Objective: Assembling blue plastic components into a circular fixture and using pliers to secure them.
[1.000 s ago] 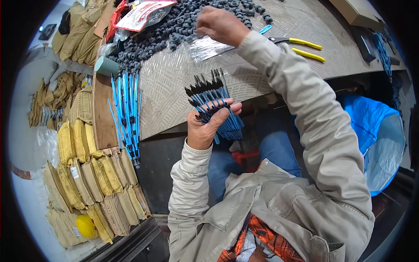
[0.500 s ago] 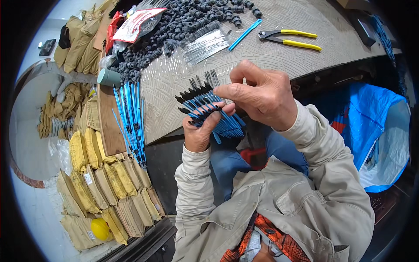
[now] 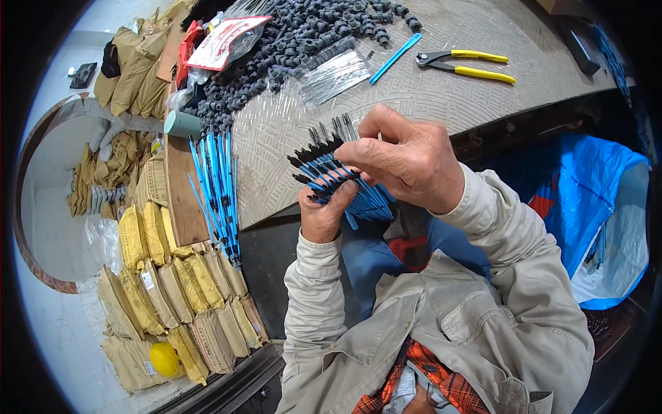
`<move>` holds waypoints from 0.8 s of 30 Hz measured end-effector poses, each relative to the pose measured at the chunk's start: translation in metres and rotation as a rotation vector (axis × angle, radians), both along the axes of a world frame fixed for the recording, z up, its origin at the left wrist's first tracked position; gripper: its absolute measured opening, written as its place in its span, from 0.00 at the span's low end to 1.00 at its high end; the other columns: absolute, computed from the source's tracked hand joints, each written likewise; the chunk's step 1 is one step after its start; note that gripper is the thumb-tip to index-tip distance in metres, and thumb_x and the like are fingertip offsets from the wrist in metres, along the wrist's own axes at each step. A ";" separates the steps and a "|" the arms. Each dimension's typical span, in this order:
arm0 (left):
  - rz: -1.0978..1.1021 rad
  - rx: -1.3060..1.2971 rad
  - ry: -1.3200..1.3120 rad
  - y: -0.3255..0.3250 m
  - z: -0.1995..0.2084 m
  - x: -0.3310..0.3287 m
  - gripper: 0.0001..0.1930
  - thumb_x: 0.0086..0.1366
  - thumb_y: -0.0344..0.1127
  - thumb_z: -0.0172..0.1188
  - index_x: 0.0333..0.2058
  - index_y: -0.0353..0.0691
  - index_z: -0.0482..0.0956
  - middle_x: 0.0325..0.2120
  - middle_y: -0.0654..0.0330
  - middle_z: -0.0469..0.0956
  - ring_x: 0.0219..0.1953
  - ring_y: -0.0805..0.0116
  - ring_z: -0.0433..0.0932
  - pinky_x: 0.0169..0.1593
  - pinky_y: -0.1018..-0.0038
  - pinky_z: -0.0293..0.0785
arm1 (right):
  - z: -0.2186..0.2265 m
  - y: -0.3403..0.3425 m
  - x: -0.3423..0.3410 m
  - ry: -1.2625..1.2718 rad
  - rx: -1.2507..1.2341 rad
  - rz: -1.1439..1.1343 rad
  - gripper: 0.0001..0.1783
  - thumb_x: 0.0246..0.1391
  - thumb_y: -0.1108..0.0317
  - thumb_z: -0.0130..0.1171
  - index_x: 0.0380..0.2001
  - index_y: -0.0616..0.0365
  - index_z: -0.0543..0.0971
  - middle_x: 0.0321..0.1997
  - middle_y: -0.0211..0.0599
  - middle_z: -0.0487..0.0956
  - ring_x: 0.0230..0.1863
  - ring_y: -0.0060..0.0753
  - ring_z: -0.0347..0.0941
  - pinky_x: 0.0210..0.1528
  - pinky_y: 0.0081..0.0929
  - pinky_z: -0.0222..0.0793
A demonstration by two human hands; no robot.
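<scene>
My left hand (image 3: 323, 219) is closed around a fanned bundle of thin blue rods (image 3: 372, 209) with black ends, held over my lap just off the table's near edge. Thin metal tips (image 3: 341, 126) stick out beyond the black ends on the far side. Above the bundle is my right hand (image 3: 417, 164), thumb and forefinger brought together at the row of black ends. What it pinches is hidden behind its fingers. More blue rods (image 3: 219, 181) with black joints lie over the table's left edge.
On the table (image 3: 476, 103) lie a heap of dark grey fittings (image 3: 276, 58), a clear packet of thin metal pins (image 3: 336, 76), a blue strip (image 3: 396, 58) and yellow-handled pliers (image 3: 476, 63). A green cup (image 3: 183, 124) lies at left. Paper packets (image 3: 200, 293) and a blue bag (image 3: 586, 200) flank me.
The whole view has shifted slightly, so everything sits a little farther right. My right fingers have dipped a little lower over the black ends; my left hand keeps its hold on the bundle.
</scene>
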State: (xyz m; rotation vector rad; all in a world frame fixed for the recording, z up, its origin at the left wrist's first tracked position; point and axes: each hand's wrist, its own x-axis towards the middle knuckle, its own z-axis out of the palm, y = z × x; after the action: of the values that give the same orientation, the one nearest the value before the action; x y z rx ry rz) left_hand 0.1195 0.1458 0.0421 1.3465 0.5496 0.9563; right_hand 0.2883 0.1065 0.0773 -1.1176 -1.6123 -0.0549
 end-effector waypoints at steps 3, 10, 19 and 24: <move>0.005 -0.024 -0.020 0.001 -0.003 -0.001 0.10 0.57 0.28 0.58 0.38 0.30 0.77 0.33 0.55 0.79 0.33 0.67 0.76 0.41 0.76 0.72 | -0.008 0.005 -0.003 0.088 0.010 0.054 0.13 0.32 0.78 0.62 0.27 0.53 0.80 0.24 0.26 0.67 0.15 0.17 0.56 0.13 0.14 0.53; 0.014 -0.034 0.004 0.004 -0.006 -0.003 0.11 0.56 0.29 0.59 0.38 0.31 0.77 0.33 0.56 0.79 0.32 0.69 0.76 0.41 0.77 0.71 | -0.003 0.004 -0.002 0.039 -0.026 0.029 0.13 0.32 0.80 0.61 0.27 0.55 0.79 0.24 0.26 0.67 0.15 0.17 0.57 0.14 0.15 0.53; -0.004 -0.066 -0.015 0.002 0.003 0.002 0.12 0.57 0.30 0.58 0.39 0.32 0.78 0.31 0.56 0.79 0.31 0.72 0.76 0.40 0.80 0.71 | 0.007 0.005 0.002 -0.154 -0.008 -0.020 0.13 0.32 0.80 0.61 0.27 0.56 0.78 0.24 0.27 0.67 0.16 0.17 0.58 0.14 0.15 0.55; 0.028 -0.034 -0.028 0.003 -0.005 0.000 0.12 0.58 0.31 0.57 0.40 0.31 0.77 0.30 0.54 0.79 0.31 0.70 0.77 0.39 0.80 0.73 | 0.015 0.008 0.005 -0.273 0.071 -0.017 0.13 0.31 0.79 0.61 0.26 0.56 0.76 0.24 0.28 0.67 0.16 0.17 0.59 0.14 0.15 0.55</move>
State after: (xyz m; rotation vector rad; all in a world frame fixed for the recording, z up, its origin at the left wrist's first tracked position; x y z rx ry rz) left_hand 0.1194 0.1486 0.0373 1.2959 0.5624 0.9832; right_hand 0.2935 0.1149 0.0920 -1.1047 -1.8271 -0.2843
